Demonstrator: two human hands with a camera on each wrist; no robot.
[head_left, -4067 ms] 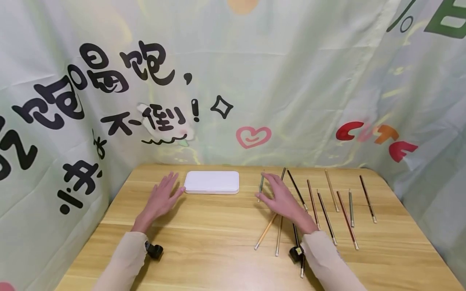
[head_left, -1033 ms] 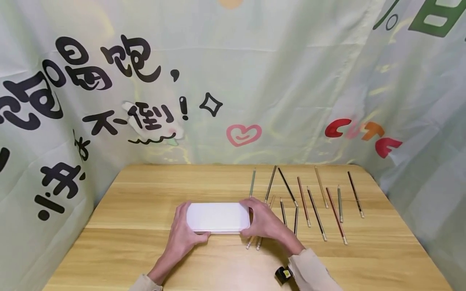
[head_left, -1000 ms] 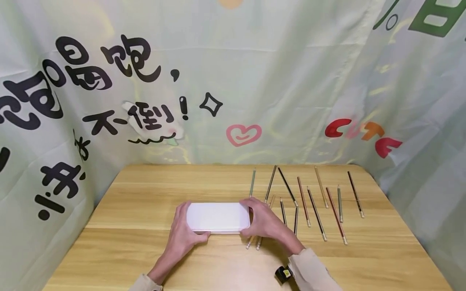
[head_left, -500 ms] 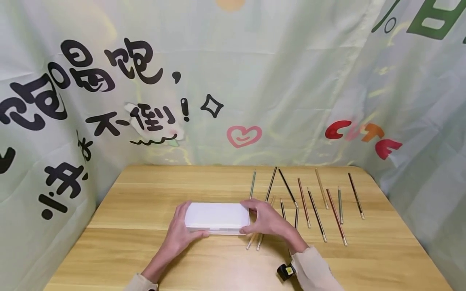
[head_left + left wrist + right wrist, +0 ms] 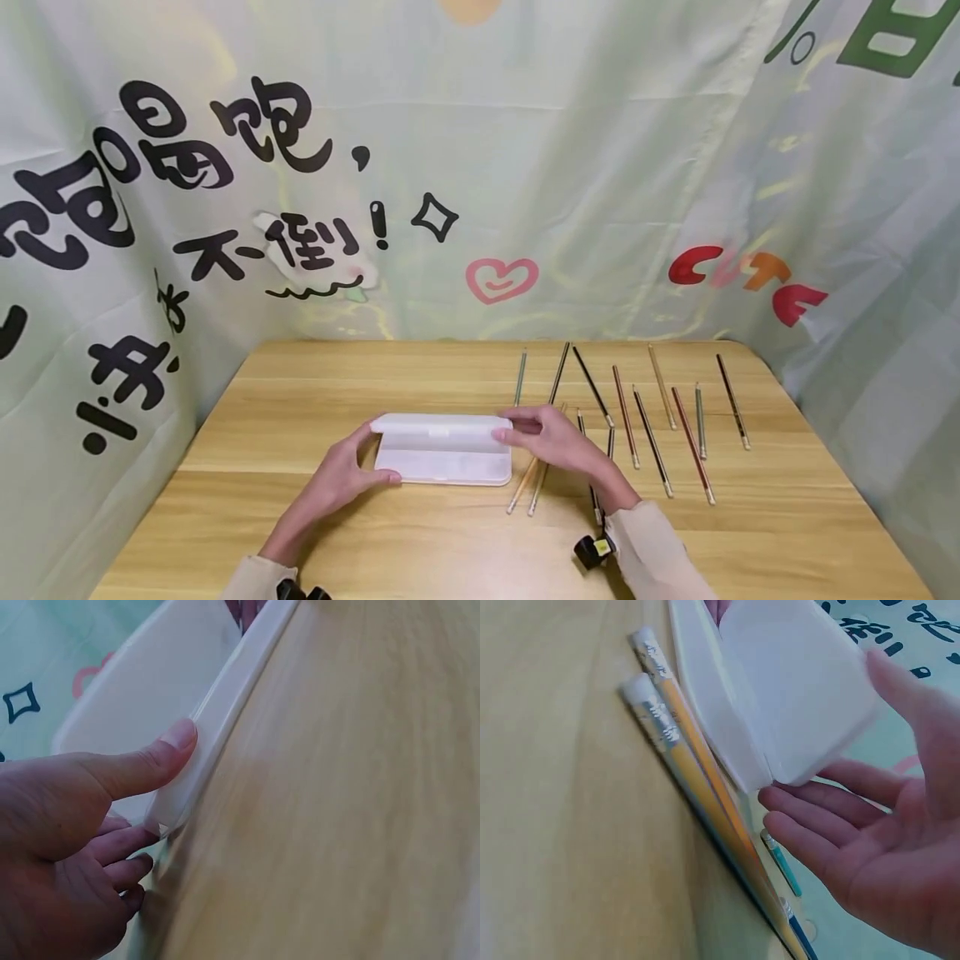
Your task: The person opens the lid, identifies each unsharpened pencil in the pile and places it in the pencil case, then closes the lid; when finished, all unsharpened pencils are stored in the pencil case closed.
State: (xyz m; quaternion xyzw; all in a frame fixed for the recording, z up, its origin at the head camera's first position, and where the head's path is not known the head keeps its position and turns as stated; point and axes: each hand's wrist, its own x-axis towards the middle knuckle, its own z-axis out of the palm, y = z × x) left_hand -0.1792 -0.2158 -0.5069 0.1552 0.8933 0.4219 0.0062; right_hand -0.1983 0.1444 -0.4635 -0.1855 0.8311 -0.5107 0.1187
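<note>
A white pencil case (image 5: 453,481) lies at mid-table with its lid (image 5: 450,424) raised along the far side; its bare inside shows. My left hand (image 5: 337,477) holds the left end, the thumb (image 5: 176,739) pressing on the front rim and the other fingers around the end. At the right end, my right hand (image 5: 553,437) pinches the lid, its thumb (image 5: 892,675) at the lid's edge and the fingers behind it. Close beside that end, two yellow-orange pencils (image 5: 705,776) lie on the table, erasers toward me.
Several pencils are scattered over the right half of the wooden table (image 5: 300,392), among them a dark red one (image 5: 693,446), a green one (image 5: 701,421) and a black one (image 5: 733,402). Some lie under the right forearm. A printed curtain (image 5: 585,208) hangs behind the table.
The pencil case came nearer from the back of the table in both hands. Its lid has since swung up and back. The left hand has shifted slightly left; the right thumb has moved up onto the lid.
</note>
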